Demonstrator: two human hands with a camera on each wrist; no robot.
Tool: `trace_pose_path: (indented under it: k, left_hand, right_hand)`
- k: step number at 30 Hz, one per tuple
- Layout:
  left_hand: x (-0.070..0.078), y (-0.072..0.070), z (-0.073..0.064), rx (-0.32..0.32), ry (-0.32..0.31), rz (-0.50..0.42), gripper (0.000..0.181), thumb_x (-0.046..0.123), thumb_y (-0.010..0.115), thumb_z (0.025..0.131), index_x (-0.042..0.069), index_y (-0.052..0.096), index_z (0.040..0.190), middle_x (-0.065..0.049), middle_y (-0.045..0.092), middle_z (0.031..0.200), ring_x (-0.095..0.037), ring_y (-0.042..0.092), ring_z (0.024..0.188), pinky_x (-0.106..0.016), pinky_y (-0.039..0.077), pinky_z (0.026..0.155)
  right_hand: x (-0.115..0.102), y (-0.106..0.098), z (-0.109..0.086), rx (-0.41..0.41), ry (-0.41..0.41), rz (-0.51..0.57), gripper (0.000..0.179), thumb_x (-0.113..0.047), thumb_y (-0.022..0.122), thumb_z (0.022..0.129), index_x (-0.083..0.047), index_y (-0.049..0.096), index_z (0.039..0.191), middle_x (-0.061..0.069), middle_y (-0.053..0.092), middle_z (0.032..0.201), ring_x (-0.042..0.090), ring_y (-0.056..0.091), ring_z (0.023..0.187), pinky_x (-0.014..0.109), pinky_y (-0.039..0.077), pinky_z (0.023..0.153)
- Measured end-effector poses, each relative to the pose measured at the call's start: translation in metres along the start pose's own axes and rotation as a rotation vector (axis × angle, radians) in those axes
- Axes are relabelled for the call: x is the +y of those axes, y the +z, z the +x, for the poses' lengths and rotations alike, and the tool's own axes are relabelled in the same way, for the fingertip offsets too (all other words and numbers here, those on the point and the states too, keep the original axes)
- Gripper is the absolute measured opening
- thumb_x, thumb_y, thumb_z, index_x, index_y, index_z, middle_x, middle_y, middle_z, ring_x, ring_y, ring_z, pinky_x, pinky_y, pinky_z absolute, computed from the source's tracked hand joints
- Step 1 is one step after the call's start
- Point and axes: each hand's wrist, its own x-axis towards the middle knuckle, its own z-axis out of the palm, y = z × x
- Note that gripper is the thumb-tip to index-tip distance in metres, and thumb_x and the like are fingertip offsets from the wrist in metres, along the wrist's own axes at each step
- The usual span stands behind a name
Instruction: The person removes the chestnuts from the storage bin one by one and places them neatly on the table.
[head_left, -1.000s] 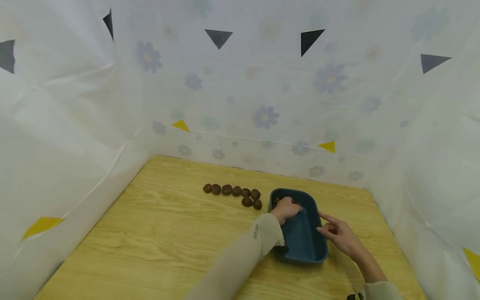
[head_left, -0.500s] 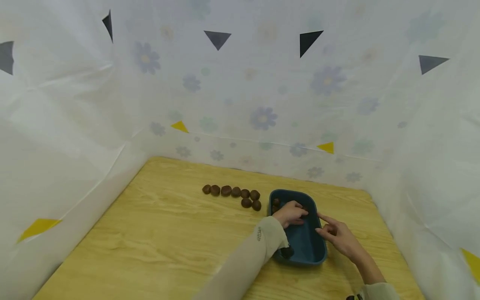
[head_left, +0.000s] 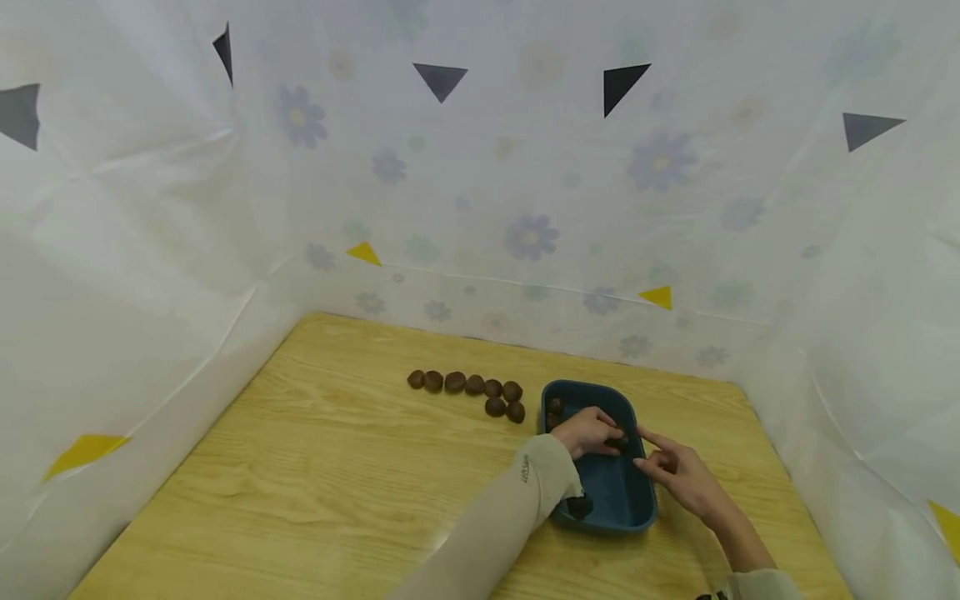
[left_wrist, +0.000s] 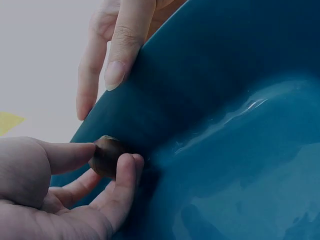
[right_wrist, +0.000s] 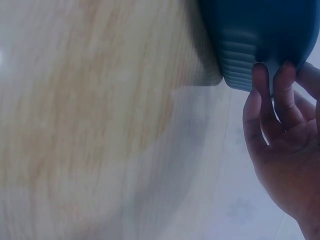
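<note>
Your head camera looks forward-down; nearer, both wrist cameras share the tub around your gripping left hand.

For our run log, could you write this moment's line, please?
left hand: pinches brown nut inside blue bin | right hand: touches bin's outer side

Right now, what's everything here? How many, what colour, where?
Table: one, yellowish, lower middle
Bin: one, blue, on table
Loose chestnuts: eight, brown, left of bin
Binned chestnuts: at least two, brown, bin's left
Held chestnut: one, brown, inside bin
Walls: three, white, around table
Flowers: many, mixed colours, walls
Triangles: nine, grey, black, yellow, walls
Sleeves: two, beige, along bottom
Cuff gear: two, dark, sleeve ends
Left hand: one, bare, pinching held chestnut
Right hand: one, bare, touching bin
</note>
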Motion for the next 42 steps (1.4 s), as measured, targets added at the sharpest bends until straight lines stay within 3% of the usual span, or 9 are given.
trace_pose_path:
  k: [11,18,34,42]
  left_hand:
    - [-0.0033,-0.0002,-0.0001,-0.054,0.018,0.017,0.020,-0.002,0.066,0.099,0.000,0.057,0.117,-0.014,0.061,0.106,-0.034,0.069,0.102,-0.050,0.060,0.097]
    - [-0.0021,-0.0016,-0.0016,-0.064,0.049,0.011,0.020,-0.003,0.063,0.101,-0.002,0.058,0.120,-0.015,0.063,0.107,-0.038,0.070,0.105,-0.049,0.059,0.098]
    - [-0.0022,0.0008,-0.0003,-0.017,0.090,0.030,0.016,-0.004,0.060,0.102,-0.002,0.059,0.118,-0.015,0.063,0.109,-0.037,0.070,0.103,-0.049,0.060,0.097]
    - [0.0059,-0.0015,-0.0005,-0.020,0.121,0.014,0.018,-0.001,0.059,0.104,-0.001,0.060,0.121,-0.013,0.064,0.115,-0.033,0.070,0.104,-0.048,0.059,0.098]
  right_hand:
    - [0.0022,0.0000,-0.0019,-0.007,0.002,-0.014,0.068,-0.024,0.064,0.105,0.003,0.033,0.159,0.006,0.070,0.081,0.024,0.055,0.064,0.028,0.044,0.059]
    - [0.0018,0.0006,-0.0019,0.002,0.011,-0.015,0.067,-0.024,0.064,0.105,0.003,0.034,0.159,0.007,0.070,0.082,0.023,0.058,0.067,0.027,0.044,0.061]
    - [-0.0014,0.0028,-0.0034,0.014,0.006,-0.013,0.066,-0.023,0.064,0.105,0.003,0.035,0.159,0.005,0.069,0.080,0.021,0.054,0.064,0.028,0.043,0.059]
    - [-0.0019,-0.0002,0.0002,0.013,-0.005,-0.072,0.067,-0.025,0.063,0.106,0.005,0.035,0.158,0.004,0.071,0.082,0.024,0.058,0.066,0.027,0.044,0.060]
